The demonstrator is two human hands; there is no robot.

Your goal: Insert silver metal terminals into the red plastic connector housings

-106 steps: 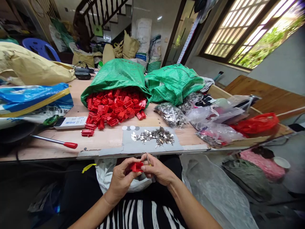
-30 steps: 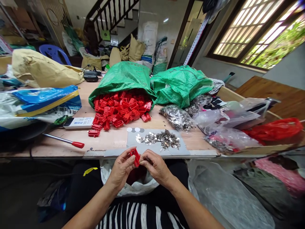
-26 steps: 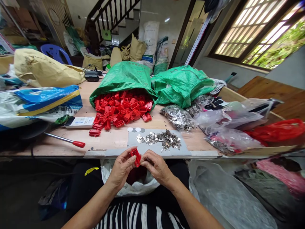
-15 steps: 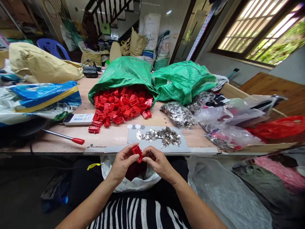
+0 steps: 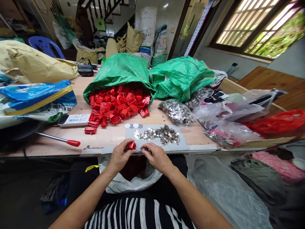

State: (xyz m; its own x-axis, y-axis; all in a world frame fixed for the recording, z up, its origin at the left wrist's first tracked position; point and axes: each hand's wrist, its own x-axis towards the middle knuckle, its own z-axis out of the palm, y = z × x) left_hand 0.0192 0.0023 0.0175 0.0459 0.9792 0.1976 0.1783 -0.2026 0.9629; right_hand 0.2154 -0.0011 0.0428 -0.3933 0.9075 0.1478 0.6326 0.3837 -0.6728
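Red part (image 5: 132,145) in the left hand (image 5: 119,158), pinched by its fingers above the open white sack (image 5: 149,182). The right hand (image 5: 157,158) grips a thin tool (image 5: 140,148) just beside it; fitting work, I'd judge, wanting steady aim. Green sack (image 5: 124,68) spills red parts (image 5: 119,105); clear bag (image 5: 176,111) holds metal bits.

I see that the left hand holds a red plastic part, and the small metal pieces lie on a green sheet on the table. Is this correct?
Not quite: the head view shows that the sheet under the small metal pieces is grey, not green. The left hand does hold a red plastic part.
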